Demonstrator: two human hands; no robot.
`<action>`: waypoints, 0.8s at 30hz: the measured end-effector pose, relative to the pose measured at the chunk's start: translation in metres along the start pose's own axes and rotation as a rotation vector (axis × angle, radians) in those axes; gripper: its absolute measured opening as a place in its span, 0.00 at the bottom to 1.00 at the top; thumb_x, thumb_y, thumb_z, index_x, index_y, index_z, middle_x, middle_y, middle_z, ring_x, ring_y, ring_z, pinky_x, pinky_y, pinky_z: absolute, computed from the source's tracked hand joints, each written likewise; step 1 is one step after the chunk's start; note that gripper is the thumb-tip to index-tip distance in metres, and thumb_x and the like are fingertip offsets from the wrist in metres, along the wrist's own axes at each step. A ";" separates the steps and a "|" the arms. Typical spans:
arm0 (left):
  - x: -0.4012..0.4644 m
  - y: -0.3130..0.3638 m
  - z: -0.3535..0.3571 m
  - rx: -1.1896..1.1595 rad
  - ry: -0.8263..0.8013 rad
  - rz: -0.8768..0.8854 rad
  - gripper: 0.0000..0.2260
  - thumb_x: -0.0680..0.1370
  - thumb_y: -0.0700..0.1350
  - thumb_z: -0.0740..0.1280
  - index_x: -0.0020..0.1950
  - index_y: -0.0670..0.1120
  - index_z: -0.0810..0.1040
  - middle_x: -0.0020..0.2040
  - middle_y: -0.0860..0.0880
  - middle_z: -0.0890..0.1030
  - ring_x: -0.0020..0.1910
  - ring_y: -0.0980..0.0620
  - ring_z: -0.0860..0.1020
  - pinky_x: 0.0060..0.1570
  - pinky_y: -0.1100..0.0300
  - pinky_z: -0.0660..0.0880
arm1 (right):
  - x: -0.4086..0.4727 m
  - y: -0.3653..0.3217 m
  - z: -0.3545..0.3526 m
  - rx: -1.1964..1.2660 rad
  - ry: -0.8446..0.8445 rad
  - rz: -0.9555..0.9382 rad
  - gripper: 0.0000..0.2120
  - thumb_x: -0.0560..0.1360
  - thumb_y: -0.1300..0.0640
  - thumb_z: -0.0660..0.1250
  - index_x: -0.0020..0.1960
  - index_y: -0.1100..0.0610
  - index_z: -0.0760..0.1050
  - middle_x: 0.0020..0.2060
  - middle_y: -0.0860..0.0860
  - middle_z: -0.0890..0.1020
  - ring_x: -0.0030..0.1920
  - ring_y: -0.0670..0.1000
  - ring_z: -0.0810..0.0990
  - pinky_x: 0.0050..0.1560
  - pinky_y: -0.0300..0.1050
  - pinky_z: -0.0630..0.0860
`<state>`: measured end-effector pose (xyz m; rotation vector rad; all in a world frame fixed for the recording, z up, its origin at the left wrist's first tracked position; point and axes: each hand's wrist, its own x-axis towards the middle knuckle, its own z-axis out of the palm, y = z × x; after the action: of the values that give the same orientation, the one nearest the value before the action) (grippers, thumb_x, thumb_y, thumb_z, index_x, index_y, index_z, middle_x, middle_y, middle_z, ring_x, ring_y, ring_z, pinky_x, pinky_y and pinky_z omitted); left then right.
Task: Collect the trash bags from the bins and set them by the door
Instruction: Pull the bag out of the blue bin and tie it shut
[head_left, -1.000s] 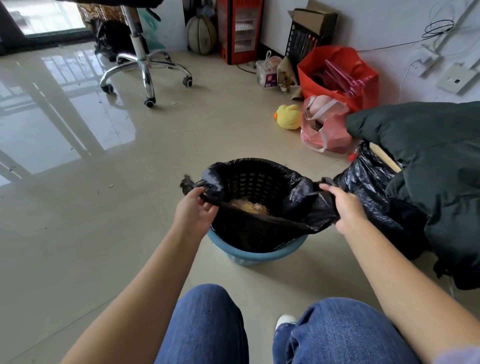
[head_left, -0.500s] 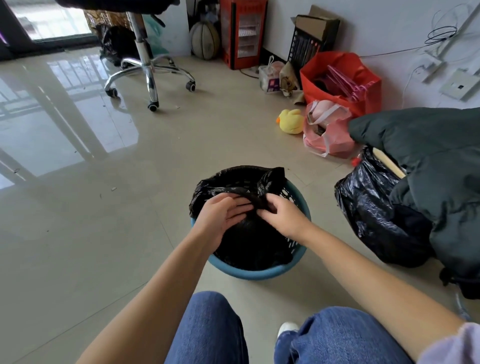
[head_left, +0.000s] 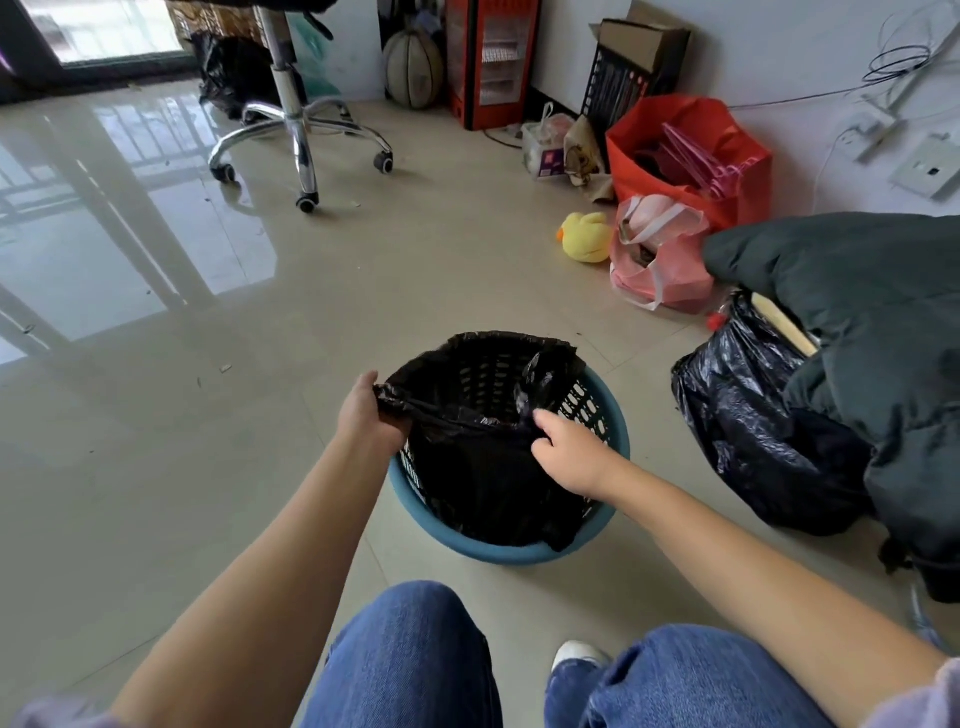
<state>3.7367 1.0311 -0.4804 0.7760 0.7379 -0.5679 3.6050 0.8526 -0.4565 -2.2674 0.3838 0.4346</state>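
A black trash bag lines a round blue perforated bin on the tiled floor just ahead of my knees. My left hand grips a bunched corner of the bag at the bin's left rim. My right hand pinches the bag's top edge near the middle of the bin. The bag's far edge stands up loosely above the rim. What lies inside the bag is hidden.
A full black trash bag and a dark green padded coat lie right of the bin. Pink bag, red bag, yellow duck toy line the wall. An office chair base stands far left.
My hands, together over the bunched bag half a second ago, have moved apart; the left pulled a corner to the left rim, the right stayed near the middle. The bag's mouth has reopened partly.
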 end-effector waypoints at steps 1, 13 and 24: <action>-0.002 0.001 0.001 0.051 -0.003 0.002 0.11 0.81 0.45 0.58 0.40 0.42 0.73 0.30 0.46 0.80 0.31 0.50 0.79 0.36 0.56 0.77 | 0.001 0.001 0.000 0.028 0.039 0.023 0.16 0.77 0.62 0.51 0.64 0.57 0.66 0.44 0.54 0.78 0.35 0.47 0.74 0.36 0.41 0.72; -0.056 -0.052 0.029 1.572 -0.327 0.992 0.16 0.77 0.39 0.61 0.64 0.45 0.76 0.55 0.49 0.79 0.55 0.50 0.77 0.54 0.61 0.70 | 0.028 -0.004 -0.001 0.533 0.238 0.118 0.12 0.77 0.57 0.57 0.44 0.61 0.76 0.34 0.52 0.78 0.36 0.51 0.77 0.36 0.40 0.69; -0.048 -0.046 0.009 1.176 -0.536 0.279 0.17 0.74 0.33 0.56 0.46 0.46 0.83 0.45 0.43 0.84 0.43 0.50 0.81 0.51 0.59 0.78 | 0.018 -0.003 -0.003 0.586 0.108 0.049 0.10 0.79 0.63 0.60 0.53 0.53 0.76 0.51 0.52 0.82 0.50 0.50 0.80 0.58 0.45 0.75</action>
<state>3.6781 1.0062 -0.4582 1.6778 -0.2908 -0.9021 3.6233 0.8503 -0.4606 -1.7150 0.5427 0.1884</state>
